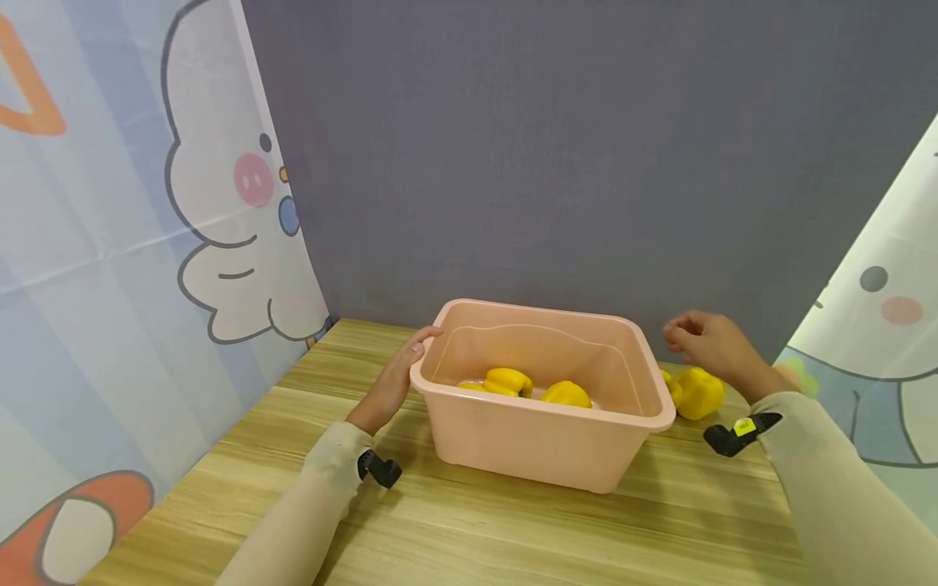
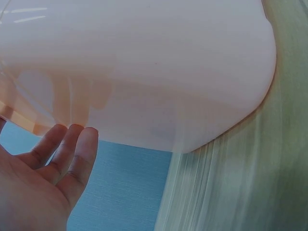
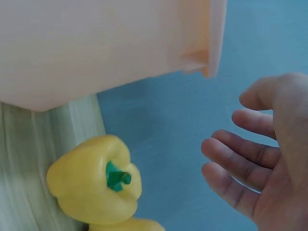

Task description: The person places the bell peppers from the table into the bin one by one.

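Note:
A pink plastic tub [image 1: 513,431] stands on the wooden table, with several yellow bell peppers [image 1: 506,381] partly visible inside over its near rim. My left hand [image 1: 396,378] touches the tub's left side near the far corner. In the left wrist view, extended fingers [image 2: 84,149] rest against the outer wall. My right hand [image 1: 714,346] is raised beyond the tub's right end, fingers loosely bent and holding nothing. Below it, a yellow bell pepper [image 1: 699,393] with a green stem lies on the table. Another bell pepper [image 3: 130,225] shows partly beside it.
A dark grey panel [image 1: 550,163] rises behind the table. Cartoon-printed curtains [image 1: 132,203] hang at the left and right. The wooden tabletop [image 1: 476,529] extends in front of the tub.

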A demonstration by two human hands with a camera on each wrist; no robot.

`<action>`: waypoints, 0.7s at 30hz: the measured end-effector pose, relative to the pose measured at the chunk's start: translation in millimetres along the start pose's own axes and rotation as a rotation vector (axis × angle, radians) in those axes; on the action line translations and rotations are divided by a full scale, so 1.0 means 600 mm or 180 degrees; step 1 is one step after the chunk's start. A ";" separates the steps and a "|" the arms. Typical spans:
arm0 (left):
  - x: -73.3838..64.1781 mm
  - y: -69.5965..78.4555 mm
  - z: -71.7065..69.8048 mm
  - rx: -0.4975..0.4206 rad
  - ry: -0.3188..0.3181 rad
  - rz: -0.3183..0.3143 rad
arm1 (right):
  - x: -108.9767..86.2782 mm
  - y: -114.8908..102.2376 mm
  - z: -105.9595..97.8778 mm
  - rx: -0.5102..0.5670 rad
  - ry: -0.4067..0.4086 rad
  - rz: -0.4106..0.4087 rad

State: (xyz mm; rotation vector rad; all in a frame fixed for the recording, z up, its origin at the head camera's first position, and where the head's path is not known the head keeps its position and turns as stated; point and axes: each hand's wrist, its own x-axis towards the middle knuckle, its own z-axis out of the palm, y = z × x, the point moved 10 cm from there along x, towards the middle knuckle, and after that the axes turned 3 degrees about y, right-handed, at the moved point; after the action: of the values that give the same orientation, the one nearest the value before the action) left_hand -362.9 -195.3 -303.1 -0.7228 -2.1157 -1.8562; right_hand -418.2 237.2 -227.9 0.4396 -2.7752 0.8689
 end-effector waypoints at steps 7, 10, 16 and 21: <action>0.002 0.000 0.000 -0.0005 -0.0007 0.0034 | -0.007 0.026 0.017 -0.0080 -0.0075 0.0062; 0.002 0.000 0.000 0.0007 -0.0003 0.0023 | -0.008 0.031 0.024 -0.0134 -0.0113 0.0037; 0.001 0.001 0.000 0.0040 0.0007 0.0007 | -0.013 0.043 0.035 -0.0218 -0.0149 0.0008; 0.000 0.001 0.000 0.0038 0.0030 0.0007 | -0.019 0.053 0.044 -0.0407 -0.0068 -0.0025</action>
State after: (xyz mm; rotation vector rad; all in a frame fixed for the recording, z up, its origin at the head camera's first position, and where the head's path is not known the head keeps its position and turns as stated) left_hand -362.6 -195.5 -302.4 -0.7120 -2.1177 -1.8405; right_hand -420.8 249.0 -269.0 0.4398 -2.8258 0.6836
